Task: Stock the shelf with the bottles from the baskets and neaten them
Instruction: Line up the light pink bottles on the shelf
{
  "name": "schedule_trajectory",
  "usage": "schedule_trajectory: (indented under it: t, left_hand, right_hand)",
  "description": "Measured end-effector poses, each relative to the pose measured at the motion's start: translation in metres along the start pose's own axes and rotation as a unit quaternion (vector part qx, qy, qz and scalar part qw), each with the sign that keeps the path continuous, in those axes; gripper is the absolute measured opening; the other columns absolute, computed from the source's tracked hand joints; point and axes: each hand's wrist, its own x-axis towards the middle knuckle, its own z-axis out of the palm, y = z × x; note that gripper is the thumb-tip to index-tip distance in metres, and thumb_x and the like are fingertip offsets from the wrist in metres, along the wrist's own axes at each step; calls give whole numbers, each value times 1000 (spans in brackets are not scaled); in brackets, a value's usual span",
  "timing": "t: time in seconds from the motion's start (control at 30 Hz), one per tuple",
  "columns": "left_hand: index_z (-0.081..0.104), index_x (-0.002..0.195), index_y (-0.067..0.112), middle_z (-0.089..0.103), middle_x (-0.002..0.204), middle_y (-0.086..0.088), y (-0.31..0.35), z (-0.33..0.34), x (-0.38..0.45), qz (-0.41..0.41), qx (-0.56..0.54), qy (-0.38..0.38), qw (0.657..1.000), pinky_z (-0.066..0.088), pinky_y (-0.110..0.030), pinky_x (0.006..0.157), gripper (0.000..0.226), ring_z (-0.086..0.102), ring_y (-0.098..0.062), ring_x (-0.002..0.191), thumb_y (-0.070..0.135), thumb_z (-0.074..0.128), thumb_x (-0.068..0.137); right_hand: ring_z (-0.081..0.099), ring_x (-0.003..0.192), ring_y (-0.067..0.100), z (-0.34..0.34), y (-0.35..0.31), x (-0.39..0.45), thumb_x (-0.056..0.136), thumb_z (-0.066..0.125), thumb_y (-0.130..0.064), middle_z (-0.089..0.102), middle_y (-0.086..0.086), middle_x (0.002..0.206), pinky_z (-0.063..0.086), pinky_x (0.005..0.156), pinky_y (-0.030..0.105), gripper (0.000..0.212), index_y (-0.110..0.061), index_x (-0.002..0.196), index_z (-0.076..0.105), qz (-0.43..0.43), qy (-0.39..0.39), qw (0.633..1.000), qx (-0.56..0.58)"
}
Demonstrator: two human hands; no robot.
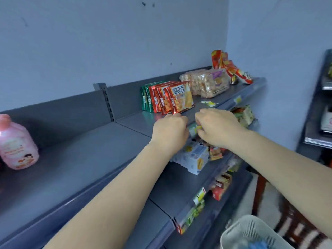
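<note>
A pink bottle (17,142) with a pink cap stands on the grey top shelf (86,151) at the far left. My left hand (169,130) is at the shelf's front edge, back up and fingers curled down; what they touch is hidden. Close to its right, my right hand (217,126) pinches a small yellow-green price label (198,127) at the shelf's front rail. A pale basket (251,232) sits at the bottom right with something blue inside.
Red and green snack packets (167,99) stand just behind my hands. Clear bags of puffs (206,83) and red packets (231,67) lie further right. A loose label (209,103) lies on the shelf. White boxes (194,157) fill the shelf below.
</note>
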Motion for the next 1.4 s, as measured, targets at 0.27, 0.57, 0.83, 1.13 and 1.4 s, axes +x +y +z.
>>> schedule_trajectory:
  t: [0.27, 0.57, 0.83, 1.13, 1.4]
  left_hand:
    - [59, 107, 11, 59, 110, -8, 143, 80, 3, 116, -66, -88, 987, 41, -34, 71, 25, 55, -29, 106, 25, 44, 92]
    - [61, 100, 11, 59, 105, -9, 241, 182, -34, 164, -175, -252, 938, 47, -38, 73, 21, 56, -29, 101, 24, 47, 91]
    - [61, 108, 17, 60, 115, -5, 275, 297, -102, 137, -205, -472, 846, 45, -33, 85, 22, 56, -26, 108, 24, 51, 89]
    - [60, 109, 18, 63, 113, -7, 300, 409, -194, 137, -178, -621, 751, 47, -32, 86, 23, 58, -27, 104, 26, 55, 88]
    - [60, 114, 16, 51, 115, -8, 325, 474, -232, 113, -141, -684, 707, 39, -34, 89, 29, 48, -26, 108, 29, 43, 93]
  right_hand:
    - [52, 106, 26, 50, 95, -133, 92, 48, -24, 54, 6, 109, 30, 65, 31, 19, -10, 103, 52, 113, -96, 989, -4]
    - [56, 99, 25, 126, 138, -255, 89, 51, -24, 57, 7, 107, 43, 71, 33, 22, -9, 105, 54, 255, -200, 941, 95]
    - [55, 107, 26, 224, 118, -338, 86, 53, -19, 57, 6, 114, 46, 84, 36, 25, -11, 110, 55, 382, -345, 831, 211]
    - [52, 115, 29, 347, 77, -417, 89, 52, -17, 52, 11, 127, 47, 88, 38, 34, -9, 122, 53, 416, -477, 725, 272]
    - [58, 105, 27, 425, 47, -459, 87, 58, -25, 58, 6, 113, 50, 81, 37, 31, -14, 115, 54, 425, -515, 684, 294]
